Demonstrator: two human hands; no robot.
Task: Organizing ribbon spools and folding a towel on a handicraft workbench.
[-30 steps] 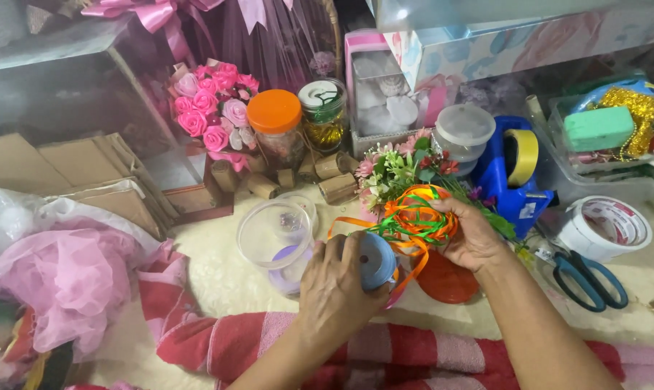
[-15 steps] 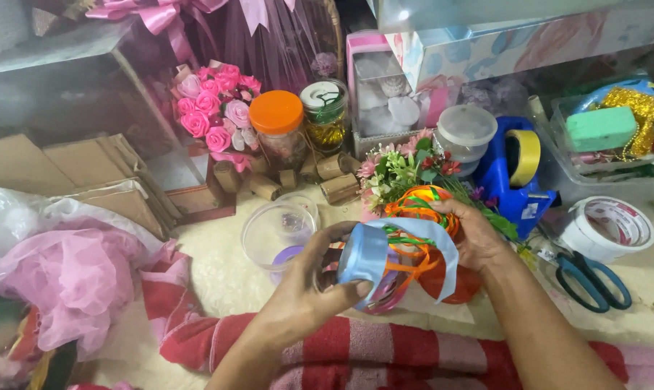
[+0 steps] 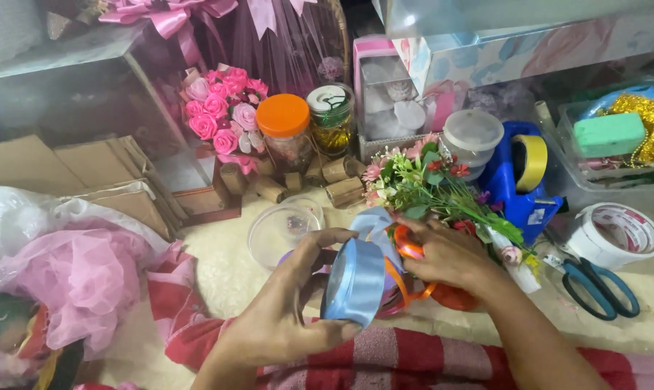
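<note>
Head view of a cluttered worktop [image 3: 218, 267]. The left hand [image 3: 284, 310] is clamped on a blue ribbon spool [image 3: 354, 282], thumb over the upper rim and fingers under it, the spool standing on edge near the centre of the scene. A loose end of blue ribbon [image 3: 374, 222] rises from the spool toward the right hand [image 3: 450, 256], which is closed on orange ribbon [image 3: 406, 249] and the stems of a small flower sprig [image 3: 428, 184]; the two hands lie just beside each other, the spool between them. Far of the hands sits a clear round lid [image 3: 280, 227], and beyond it an orange-capped jar [image 3: 285, 130], a second jar [image 3: 332, 115] and a pink rose bunch [image 3: 222, 112]. To the right stand a blue tape dispenser [image 3: 518, 180] with a yellow roll, a white tape roll [image 3: 616, 232] and blue-handled scissors [image 3: 601, 289]. At far right a clear tub holds a green block [image 3: 609, 133]. Pink tulle [image 3: 81, 274] lies at the left, and a red striped cloth [image 3: 414, 357] covers the near edge.
</note>
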